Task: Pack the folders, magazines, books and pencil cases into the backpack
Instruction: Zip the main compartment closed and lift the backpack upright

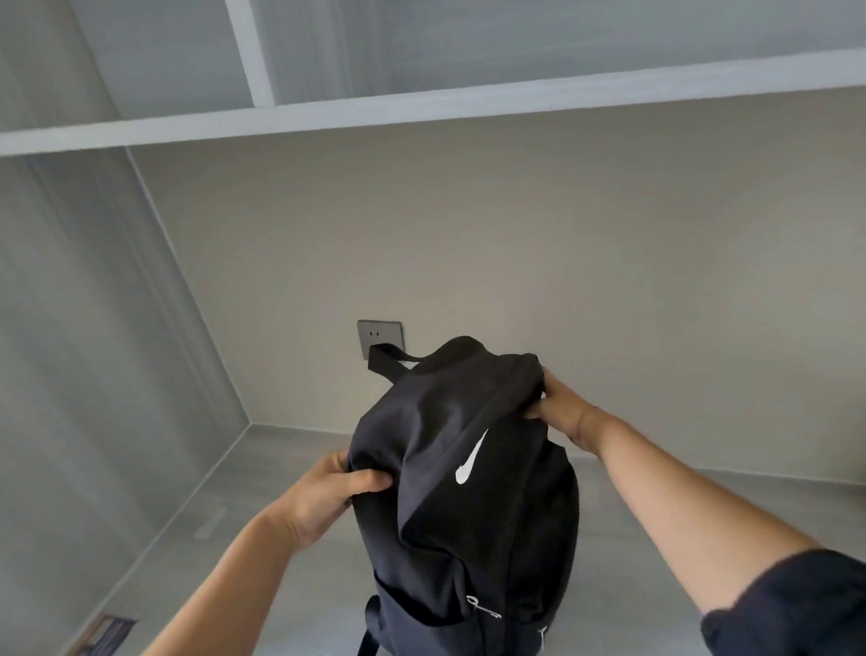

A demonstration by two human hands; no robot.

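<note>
Head view: black backpack point(466, 498) upright at lower centre, straight down at 6 o'clock from the wall socket point(380, 335). Both hands are on it.

Left hand point(329, 493) is at the bag's 9 o'clock. Its fingers are curled and the thumb lies across the front, grasping a fold of side fabric.

Right hand point(564, 409) is at the bag's 2 o'clock, clenched on bunched fabric at the upper right corner. There's a dark sleeve point(814, 609) on that arm, at 4 o'clock in frame.

The bag's top is slumped and creased. Carry loop point(388, 361) sticks out at its 11 o'clock, overlapping the socket's lower edge. White logo point(472, 456) sits on the upper front panel, and a zipper pull point(480, 606) hangs low on the front pocket.

The base is cut off by the frame edge, so I can't tell if it rests on the desk point(648, 506). The grey desk top runs behind and to both sides.

Shelf board point(413, 107) spans the frame at 12 o'clock. A flat printed item point(96, 644) lies on the desk at 7 o'clock, well apart from the bag — too blurred to say what kind.
</note>
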